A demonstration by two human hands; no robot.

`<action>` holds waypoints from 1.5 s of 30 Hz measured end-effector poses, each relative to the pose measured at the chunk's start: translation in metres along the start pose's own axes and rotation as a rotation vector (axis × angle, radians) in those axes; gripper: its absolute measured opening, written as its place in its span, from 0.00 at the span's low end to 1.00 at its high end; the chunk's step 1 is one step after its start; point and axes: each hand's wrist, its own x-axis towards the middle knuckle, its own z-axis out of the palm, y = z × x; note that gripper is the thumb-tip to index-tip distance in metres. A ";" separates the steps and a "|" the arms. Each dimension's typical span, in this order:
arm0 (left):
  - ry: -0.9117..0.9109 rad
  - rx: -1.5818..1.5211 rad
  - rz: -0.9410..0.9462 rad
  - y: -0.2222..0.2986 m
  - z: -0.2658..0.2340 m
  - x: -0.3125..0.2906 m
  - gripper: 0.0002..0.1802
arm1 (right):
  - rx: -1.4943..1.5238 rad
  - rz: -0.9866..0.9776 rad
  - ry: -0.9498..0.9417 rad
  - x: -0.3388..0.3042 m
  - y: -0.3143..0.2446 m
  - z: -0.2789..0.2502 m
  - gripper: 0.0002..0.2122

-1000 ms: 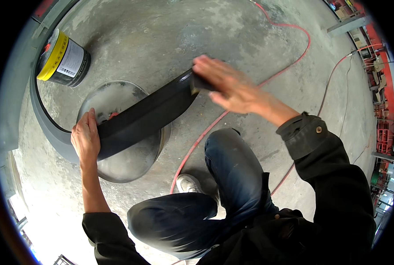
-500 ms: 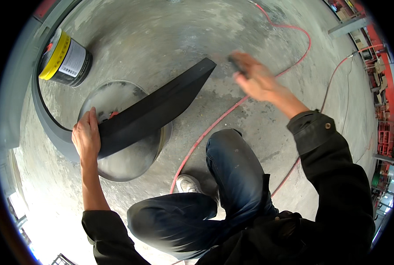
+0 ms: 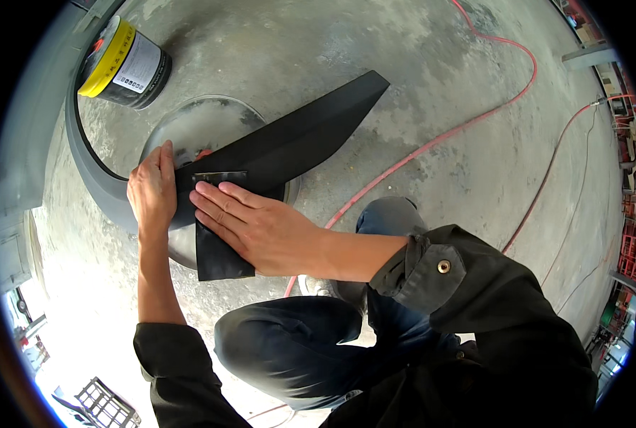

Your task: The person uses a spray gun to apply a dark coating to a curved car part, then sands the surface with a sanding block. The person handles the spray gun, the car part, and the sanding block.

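A long, curved black trim piece (image 3: 318, 121) lies across a round grey drum top (image 3: 204, 118); its wide, pointed end reaches right and its narrow part bends away up the left. My left hand (image 3: 152, 187) grips the trim piece near the bend, fingers around its edge. Flat over the trim piece, my right hand (image 3: 257, 228) presses a dark, creased sheet (image 3: 221, 260) that looks like sandpaper. Its fingers are stretched out, while the thumb is hidden. The sheet's lower part hangs past the near edge of the trim piece.
A black bucket (image 3: 136, 68) with a yellow rim stands inside the trim piece's curve. A red hose (image 3: 410, 153) winds over the concrete floor, and a second hose (image 3: 546, 175) runs farther right. Shelving (image 3: 633, 207) lines the right side. A black rack (image 3: 107, 403) sits lower left.
My right hand has come left and down from beyond the trim piece's pointed end, bringing the dark sheet onto it. The left hand keeps its grip. The whole view has shifted slightly.
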 end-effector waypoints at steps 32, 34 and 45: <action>0.010 0.000 0.058 -0.014 0.007 -0.003 0.22 | 0.186 0.128 -0.022 -0.023 0.029 -0.010 0.29; 0.021 0.018 0.063 -0.016 0.004 -0.004 0.21 | 0.190 0.157 -0.022 -0.011 0.010 -0.006 0.30; -0.026 0.000 0.039 -0.017 0.002 -0.004 0.24 | 0.330 0.279 -0.010 -0.091 0.099 -0.044 0.43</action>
